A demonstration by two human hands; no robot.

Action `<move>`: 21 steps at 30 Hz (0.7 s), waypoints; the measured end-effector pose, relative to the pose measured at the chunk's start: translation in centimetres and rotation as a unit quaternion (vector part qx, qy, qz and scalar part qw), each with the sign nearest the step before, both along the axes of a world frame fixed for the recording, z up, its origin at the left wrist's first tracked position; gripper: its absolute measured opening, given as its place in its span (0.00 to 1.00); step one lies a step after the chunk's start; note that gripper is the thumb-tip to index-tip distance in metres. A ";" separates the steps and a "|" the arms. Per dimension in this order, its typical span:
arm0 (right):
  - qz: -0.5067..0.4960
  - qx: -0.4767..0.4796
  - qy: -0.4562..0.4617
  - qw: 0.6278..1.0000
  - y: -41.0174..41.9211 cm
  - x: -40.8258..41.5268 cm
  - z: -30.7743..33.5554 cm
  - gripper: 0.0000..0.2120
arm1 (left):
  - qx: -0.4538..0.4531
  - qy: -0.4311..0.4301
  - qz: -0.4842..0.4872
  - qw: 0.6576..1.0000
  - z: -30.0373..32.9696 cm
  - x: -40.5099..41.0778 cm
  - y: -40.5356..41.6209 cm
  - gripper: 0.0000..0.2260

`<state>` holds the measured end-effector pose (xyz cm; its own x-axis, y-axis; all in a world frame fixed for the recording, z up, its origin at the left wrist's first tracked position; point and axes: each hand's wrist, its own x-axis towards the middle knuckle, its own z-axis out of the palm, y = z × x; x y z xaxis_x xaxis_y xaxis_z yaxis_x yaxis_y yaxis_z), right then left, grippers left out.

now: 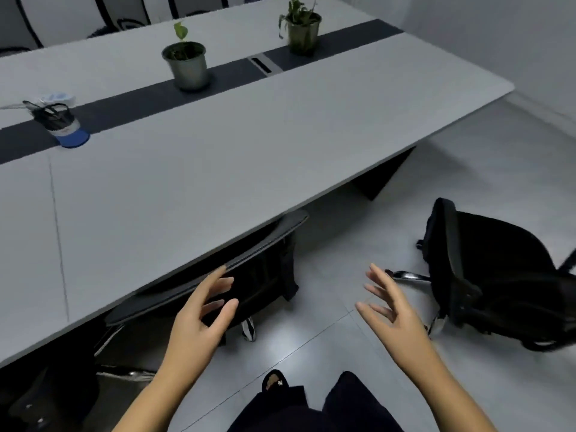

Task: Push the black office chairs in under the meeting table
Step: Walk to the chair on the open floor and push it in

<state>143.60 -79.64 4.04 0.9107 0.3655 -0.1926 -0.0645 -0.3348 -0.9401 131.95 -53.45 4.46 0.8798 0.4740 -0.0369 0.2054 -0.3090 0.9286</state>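
- Left hand point(199, 319) and right hand point(396, 316): fingers spread and released, grasping nothing, raised between the two chairs
- Near chair point(218, 275): back against the bench point(218, 157) edge, seat under it; judged done
- Right chair point(486, 275): out on the floor, well clear of the bench, turned side-on
- Risk: pushed as it stands, it may swivel or roll askew
- Risk: its back or base could strike the bench leg point(383, 176) near that corner
- Risk: a jolt could rock the plant pots point(187, 63)

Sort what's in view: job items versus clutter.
Job: tucked-in chair, loose chair out on the floor, meeting table, left hand, right hand.
Clutter: two potted plants, pen holder.
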 end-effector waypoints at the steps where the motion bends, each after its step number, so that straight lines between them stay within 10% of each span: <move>1: -0.037 0.010 0.007 0.999 -1.5 -1.1 -0.1 0.27 | -0.015 -0.013 -0.004 1.000 -0.1 0.1 -1.2 0.22; 21: -0.407 0.022 0.002 0.913 -35.4 -18.5 -0.7 0.24 | -0.063 0.008 -0.253 0.965 -2.0 -1.1 -35.7 0.22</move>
<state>125.13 -115.03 3.35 0.8832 -0.4254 -0.1976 -0.2784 -0.1363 -0.9508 130.88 -89.18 2.44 0.9963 -0.0249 -0.0819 0.0727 -0.2579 0.9634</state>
